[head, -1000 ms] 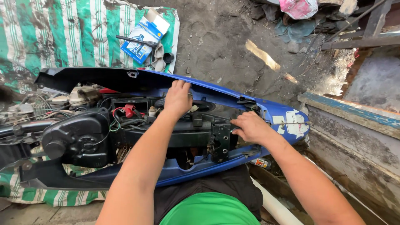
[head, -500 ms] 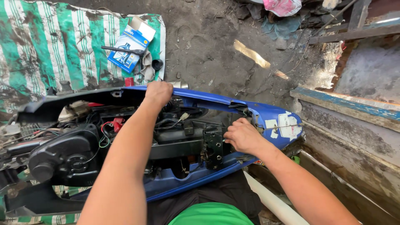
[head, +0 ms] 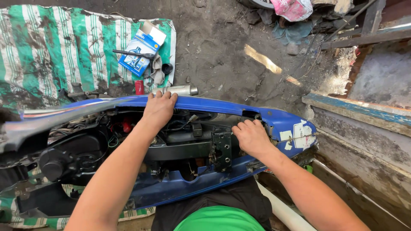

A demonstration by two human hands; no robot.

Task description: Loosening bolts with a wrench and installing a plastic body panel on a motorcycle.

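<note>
A blue motorcycle body [head: 222, 106] lies on its side below me, its seat off and the black frame, wires and parts inside exposed. My left hand [head: 159, 109] grips the far blue edge of the body panel, fingers curled over it. My right hand [head: 252, 137] rests inside the rear of the shell, next to a black metal bracket [head: 222, 149], fingers bent against the inner parts. A red part [head: 126, 125] shows among the wires to the left of my left hand.
A dirty green-and-white striped mat [head: 55, 51] lies on the dirt floor beyond the motorcycle, with a blue box [head: 141, 47], a black tool [head: 132, 53], a small red can [head: 139, 87] and a metal cylinder [head: 182, 90]. A worn wooden ledge [head: 359, 113] runs along the right.
My left hand has moved from the inner parts up to the far blue edge. My right hand stays at the rear of the shell. The view has shifted.
</note>
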